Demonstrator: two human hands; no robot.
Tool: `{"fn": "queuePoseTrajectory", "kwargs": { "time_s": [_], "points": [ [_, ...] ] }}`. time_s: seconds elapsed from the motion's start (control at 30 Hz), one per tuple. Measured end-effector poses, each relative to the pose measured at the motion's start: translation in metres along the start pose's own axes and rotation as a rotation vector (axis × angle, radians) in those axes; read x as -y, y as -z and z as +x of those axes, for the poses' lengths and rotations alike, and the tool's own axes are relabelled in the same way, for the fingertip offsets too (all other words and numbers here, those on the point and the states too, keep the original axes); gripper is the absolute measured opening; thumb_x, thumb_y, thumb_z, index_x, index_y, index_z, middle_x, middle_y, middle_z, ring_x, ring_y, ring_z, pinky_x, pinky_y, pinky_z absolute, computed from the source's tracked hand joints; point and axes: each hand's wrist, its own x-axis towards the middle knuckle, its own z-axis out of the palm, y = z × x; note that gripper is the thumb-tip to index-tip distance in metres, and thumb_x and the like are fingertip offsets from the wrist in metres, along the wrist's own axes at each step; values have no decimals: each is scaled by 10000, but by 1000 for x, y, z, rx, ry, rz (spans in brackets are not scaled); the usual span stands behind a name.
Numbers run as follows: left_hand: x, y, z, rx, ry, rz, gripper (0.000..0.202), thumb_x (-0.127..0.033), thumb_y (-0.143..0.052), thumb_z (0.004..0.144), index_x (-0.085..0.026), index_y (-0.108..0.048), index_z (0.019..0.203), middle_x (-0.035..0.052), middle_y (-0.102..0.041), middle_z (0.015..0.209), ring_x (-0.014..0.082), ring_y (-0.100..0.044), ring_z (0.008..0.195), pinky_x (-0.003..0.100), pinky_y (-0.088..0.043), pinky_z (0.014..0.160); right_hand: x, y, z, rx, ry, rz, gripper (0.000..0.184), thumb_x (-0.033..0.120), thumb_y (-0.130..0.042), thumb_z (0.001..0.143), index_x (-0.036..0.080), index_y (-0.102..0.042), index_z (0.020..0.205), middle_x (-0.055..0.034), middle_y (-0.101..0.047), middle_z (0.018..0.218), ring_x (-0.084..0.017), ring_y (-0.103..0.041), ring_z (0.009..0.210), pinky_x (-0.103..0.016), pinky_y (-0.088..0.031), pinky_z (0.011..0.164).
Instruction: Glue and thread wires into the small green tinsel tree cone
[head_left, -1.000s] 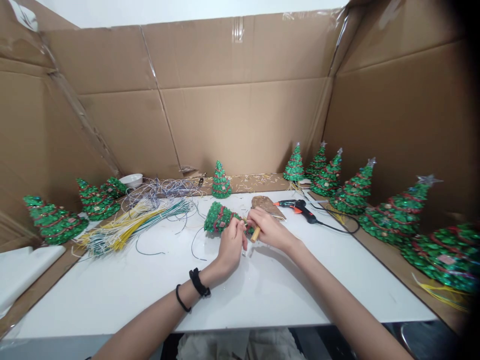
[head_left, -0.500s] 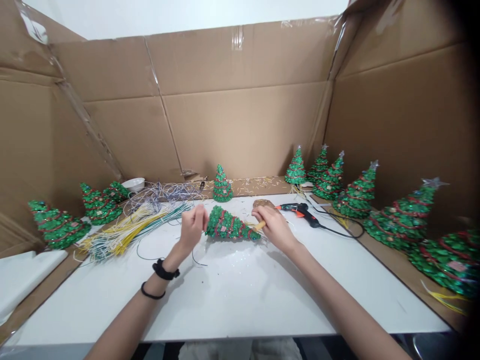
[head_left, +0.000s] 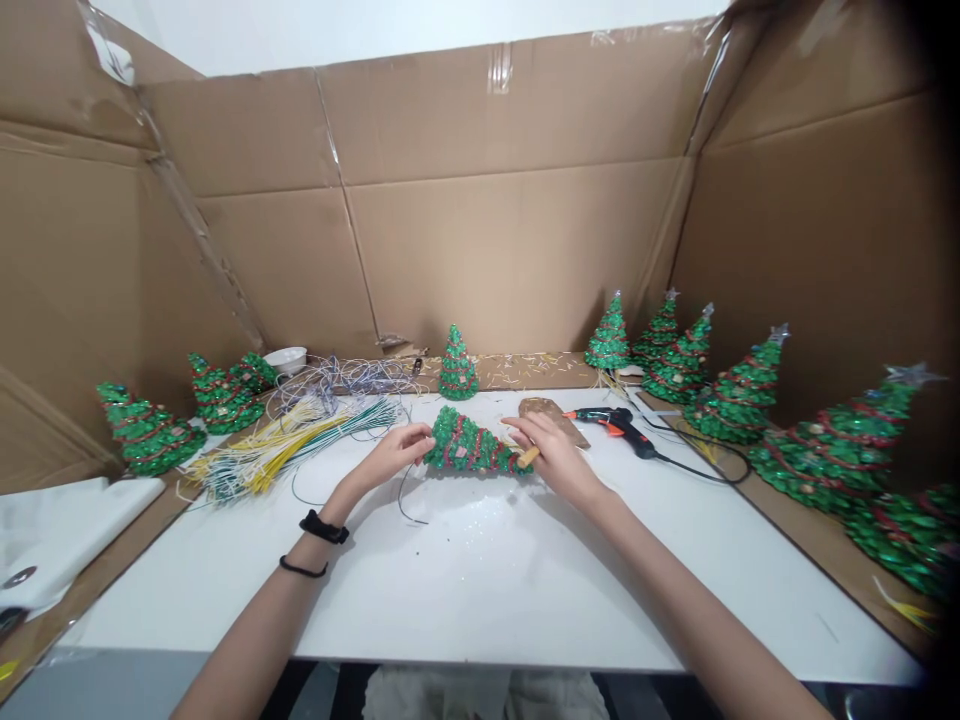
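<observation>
A small green beaded Christmas tree (head_left: pixel 472 445) with red garland lies on its side on the white table, base to the left and tip to the right. My left hand (head_left: pixel 397 452) has its fingers closed at the rim of the base. A thin dark wire (head_left: pixel 403 500) hangs down beside these fingers. At the tip, my right hand (head_left: pixel 553 455) is closed around a short tan wooden handle (head_left: pixel 528 457); the tool's working end is hidden. Just behind the right hand lies a brown glue-stained pad (head_left: pixel 574 432), with the nozzle of a black and orange glue gun (head_left: pixel 615 425) over it.
Cut yellow, white and green wires (head_left: pixel 277 450) lie in a bundle at left, near tangled wire (head_left: pixel 337 380) and a white bowl (head_left: pixel 286 360). Several finished trees (head_left: pixel 829 440) line the right side. One tree (head_left: pixel 457 365) stands at the back. Cardboard walls (head_left: pixel 510 260) enclose the table.
My left hand has gone from a raised fist beside the base to fingers touching its rim. My right hand stays by the tip with the wooden handle. The whole view has shifted slightly.
</observation>
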Motion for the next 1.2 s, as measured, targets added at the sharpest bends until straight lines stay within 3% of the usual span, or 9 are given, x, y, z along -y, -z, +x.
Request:
{"fn": "queuePoseTrajectory", "kwargs": {
  "time_s": [0.13, 0.3, 0.5, 0.73, 1.0, 1.2],
  "points": [
    [4, -11, 2, 31, 48, -102, 341, -459, -495, 831, -184, -431, 641, -59, -425, 517, 74, -364, 459, 203, -261, 465, 0, -1, -1, 20, 8, 1, 330, 222, -351, 935, 193, -585, 1167, -96, -586, 856, -239, -532, 854, -363, -457, 749],
    [2, -32, 5, -48, 108, -251, 386, -535, -504, 808, -185, -430, 663, -80, -414, 456, 54, -340, 362, 190, -235, 395, 2, -4, -4, 5, -36, 117, 320, 194, -378, 923, 207, -568, 1181, -83, -629, 932, -211, -583, 879, -333, -464, 764],
    [-4, -51, 6, -181, 173, -416, 445, -577, -518, 782, -177, -421, 613, -70, -437, 458, 66, -438, 330, 181, -213, 339, 14, -14, -5, 38, -94, 161, 181, 263, -414, 926, 219, -589, 943, -41, -642, 863, -163, -598, 778, -258, -437, 695],
    [2, -52, 8, -164, 155, -412, 455, -583, -522, 778, -169, -448, 607, -70, -428, 440, 70, -442, 317, 184, -230, 329, 33, -30, 2, 21, -179, 138, 105, 240, -489, 890, 202, -585, 870, -37, -659, 846, -160, -592, 764, -236, -405, 673],
    [-5, -52, 9, -157, 167, -423, 512, -663, -514, 716, -183, -416, 566, -76, -404, 408, 66, -390, 313, 202, -225, 349, 53, -25, 20, 145, -278, -110, 95, 210, -507, 856, 207, -603, 851, -21, -630, 778, -152, -563, 728, -216, -330, 608],
    [-2, -51, 9, -179, 110, -363, 525, -653, -476, 745, -180, -416, 524, -74, -369, 387, 53, -303, 345, 219, -211, 398, 68, -22, 22, 205, -342, -221, 127, 148, -500, 822, 205, -601, 873, -26, -658, 817, -154, -582, 750, -226, -291, 593]
  ]
}}
